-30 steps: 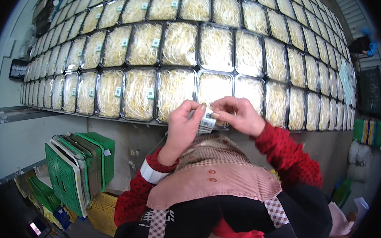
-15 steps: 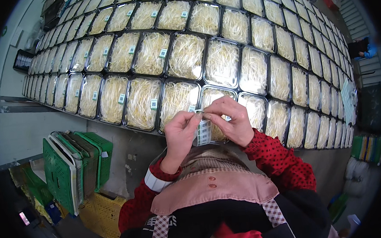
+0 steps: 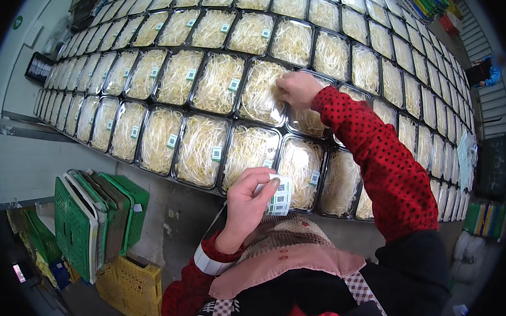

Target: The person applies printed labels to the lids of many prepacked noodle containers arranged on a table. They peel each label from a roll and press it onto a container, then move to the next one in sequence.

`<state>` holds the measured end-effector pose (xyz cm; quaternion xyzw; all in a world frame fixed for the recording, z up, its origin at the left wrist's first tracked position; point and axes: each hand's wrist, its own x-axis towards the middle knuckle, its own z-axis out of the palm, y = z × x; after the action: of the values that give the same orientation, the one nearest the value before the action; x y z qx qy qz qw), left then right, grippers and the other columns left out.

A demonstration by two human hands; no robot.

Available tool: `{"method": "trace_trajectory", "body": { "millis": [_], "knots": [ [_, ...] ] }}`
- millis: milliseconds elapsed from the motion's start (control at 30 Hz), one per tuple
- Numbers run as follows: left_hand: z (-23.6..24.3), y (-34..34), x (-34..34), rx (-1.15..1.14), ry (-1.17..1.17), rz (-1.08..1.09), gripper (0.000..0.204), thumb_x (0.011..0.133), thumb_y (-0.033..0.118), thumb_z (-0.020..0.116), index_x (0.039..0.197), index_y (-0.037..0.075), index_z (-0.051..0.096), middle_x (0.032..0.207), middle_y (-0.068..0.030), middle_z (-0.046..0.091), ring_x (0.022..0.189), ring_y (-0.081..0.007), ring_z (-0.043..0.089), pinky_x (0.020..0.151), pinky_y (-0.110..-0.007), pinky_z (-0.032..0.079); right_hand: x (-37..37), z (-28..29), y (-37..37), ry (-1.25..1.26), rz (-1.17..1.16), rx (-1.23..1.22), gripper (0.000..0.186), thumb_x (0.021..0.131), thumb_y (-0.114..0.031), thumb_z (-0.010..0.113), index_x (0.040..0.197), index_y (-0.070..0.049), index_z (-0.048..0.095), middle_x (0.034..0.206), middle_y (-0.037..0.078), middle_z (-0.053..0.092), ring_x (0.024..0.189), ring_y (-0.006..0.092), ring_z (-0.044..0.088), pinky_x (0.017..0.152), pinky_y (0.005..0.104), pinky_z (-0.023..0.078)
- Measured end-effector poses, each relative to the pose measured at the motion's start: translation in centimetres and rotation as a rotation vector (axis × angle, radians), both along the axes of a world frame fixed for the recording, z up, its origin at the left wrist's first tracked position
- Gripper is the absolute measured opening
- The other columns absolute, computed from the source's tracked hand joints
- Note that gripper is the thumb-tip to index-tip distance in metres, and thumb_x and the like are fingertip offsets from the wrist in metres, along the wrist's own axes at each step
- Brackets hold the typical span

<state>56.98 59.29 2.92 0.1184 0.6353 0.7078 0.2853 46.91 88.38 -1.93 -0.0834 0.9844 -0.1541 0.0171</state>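
Observation:
My left hand (image 3: 245,202) pinches a strip of white-and-green labels (image 3: 281,198) between thumb and fingers, just past the table's near edge. My right hand (image 3: 302,90) is stretched out to the second row, its fingers drawn together at the right side of a black tray of bean sprouts (image 3: 258,97) under clear film. Whatever those fingertips hold, if anything, is hidden. Close in front, another sprout tray (image 3: 299,169) bears a small label (image 3: 314,178) on its right side. Trays to the left carry similar labels; several to the right show none.
Packed rows of sprout trays (image 3: 197,148) cover the wide table. Stacked green crates (image 3: 77,226) and a yellow crate (image 3: 131,290) stand on the floor at left. At the far right, another person in a blue sleeve (image 3: 494,75) is partly visible.
My hands have separated: the right moved forward to the second-row tray, while the left keeps the label strip. The front tray's label, earlier behind my fingers, is now visible. The view has shifted.

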Motion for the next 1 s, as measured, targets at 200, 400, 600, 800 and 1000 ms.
{"method": "trace_trajectory", "body": {
  "millis": [200,400,600,800,1000],
  "knots": [
    [0.0,0.7,-1.5,0.054,0.115,0.049,0.007,0.085,0.000,0.067,0.089,-0.005,0.065,0.097,-0.0082,0.064,0.086,-0.0107,0.059,0.073,-0.023,0.047,1.4,0.7,0.0,0.217,-0.270,-0.051,0.027,0.073,-0.025,0.070,0.086,-0.005,0.059,0.086,0.015,0.063,0.086,0.0367,0.062,0.072,0.0465,0.050],
    [-0.3,1.7,-1.9,0.034,0.118,0.118,0.008,0.086,0.003,0.067,0.086,-0.004,0.064,0.083,-0.0018,0.061,0.073,-0.0051,0.052,0.064,-0.020,0.042,11.4,6.0,-6.6,-0.268,-0.327,-1.150,0.031,0.085,-0.023,0.071,0.106,-0.001,0.066,0.084,0.011,0.068,0.074,0.0122,0.063,0.068,0.0268,0.051],
    [-0.7,3.5,-0.6,-0.028,-0.004,0.071,0.012,0.086,0.008,0.070,0.079,-0.001,0.065,0.070,0.0038,0.057,0.064,-0.0032,0.048,0.056,-0.019,0.039,17.2,7.1,-10.4,0.108,-0.408,-0.933,0.018,0.080,-0.010,0.072,0.095,0.001,0.067,0.078,0.009,0.066,0.066,0.0173,0.062,0.060,0.0278,0.049],
    [-2.6,5.3,2.2,0.053,-0.080,-0.046,0.011,0.082,0.005,0.072,0.077,0.000,0.064,0.067,0.0033,0.056,0.058,-0.0039,0.046,0.051,-0.022,0.037,17.8,7.0,-7.4,0.345,-0.433,-0.792,0.007,0.082,0.001,0.066,0.089,0.001,0.067,0.079,0.010,0.066,0.071,0.0167,0.064,0.067,0.0267,0.051],
    [-3.0,5.0,4.6,0.026,-0.149,-0.128,0.011,0.081,0.004,0.073,0.078,-0.001,0.064,0.065,0.0028,0.058,0.057,-0.0010,0.045,0.049,-0.020,0.034,11.7,2.9,5.5,0.026,-0.123,-0.002,0.009,0.081,-0.015,0.056,0.083,-0.007,0.056,0.080,0.014,0.063,0.073,0.0363,0.061,0.063,0.0462,0.048]
  ]
}}
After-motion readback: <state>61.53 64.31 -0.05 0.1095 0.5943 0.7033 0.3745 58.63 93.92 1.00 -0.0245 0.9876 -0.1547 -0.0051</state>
